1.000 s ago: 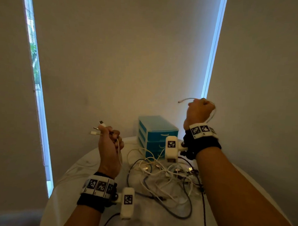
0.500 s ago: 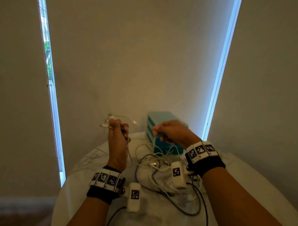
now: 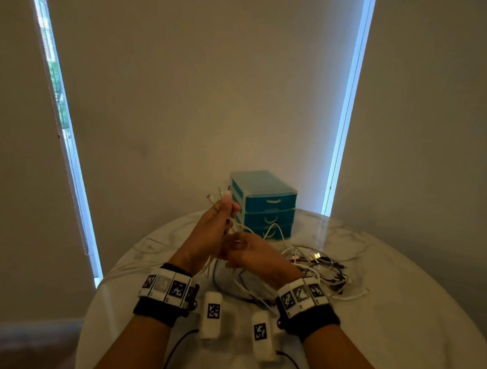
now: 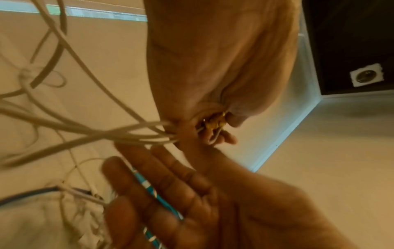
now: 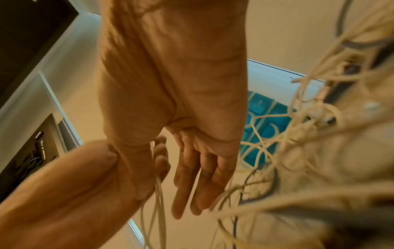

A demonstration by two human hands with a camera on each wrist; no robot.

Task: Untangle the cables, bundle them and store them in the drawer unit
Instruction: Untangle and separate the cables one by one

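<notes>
My left hand (image 3: 221, 211) is raised over the table and pinches the plug ends of several white cables (image 3: 208, 262), which stick up past its fingertips. In the left wrist view the left hand (image 4: 215, 128) grips the plugs, and the strands (image 4: 106, 133) trail away to the left. My right hand (image 3: 234, 248) sits just below it, fingers straight (image 5: 192, 185), beside the hanging strands (image 5: 158, 202). It grips nothing that I can see. A tangle of white and dark cables (image 3: 316, 268) lies on the table. The teal three-drawer unit (image 3: 269, 210) stands behind it, all drawers closed.
The round white marble table (image 3: 399, 302) ends close to the wall behind the drawer unit. Two white tagged modules (image 3: 211, 314) hang at my wrists, and black leads (image 3: 173, 348) run off the near edge. Bright window strips (image 3: 342, 133) flank the blind.
My right hand came down from high on the right, where it held a cable, to just below my left hand. The left hand kept its grip on the plug ends.
</notes>
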